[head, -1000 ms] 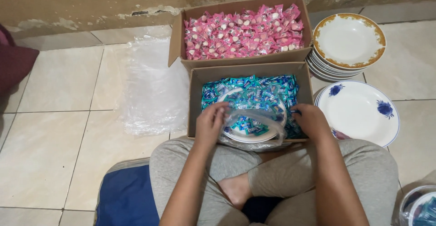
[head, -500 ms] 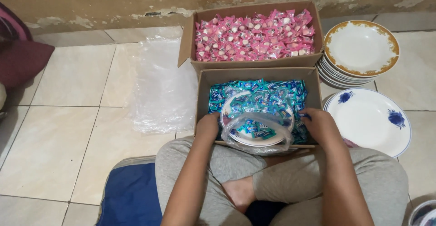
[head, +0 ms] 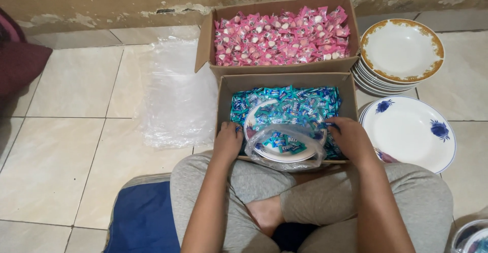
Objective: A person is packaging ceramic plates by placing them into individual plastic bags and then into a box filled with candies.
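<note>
1. Tiled floor (head: 66, 146): pale square tiles run up to a worn brown wall; a sheet of clear plastic (head: 175, 100) lies flat on it, left of the boxes.
2. Person's legs, in grey trousers, crossed on a blue cushion (head: 142, 220), with a bare foot showing between the knees.
3. Far box (head: 206, 42): open brown cardboard, filled with pink wrapped sweets (head: 282, 34).
4. Near box (head: 226, 87): open cardboard, touching the far box and resting against the knees; it holds blue wrapped sweets (head: 300, 100).
5. Stack of gold-rimmed plates (head: 401, 49) right of the far box; in front of it, a white plate with blue flowers (head: 409, 131).
6. Plate in bag (head: 282, 143): a white plate inside a clear, crinkled plastic bag, lying on the blue sweets at the near edge of the near box; a few blue sweets sit on it inside the bag.
7. Left hand (head: 227, 142): fingers curled closed at the left edge of the bagged plate.
8. Right hand (head: 351, 140): fingers bent at the right edge; whether it pinches bag or sweets cannot be told.
</note>
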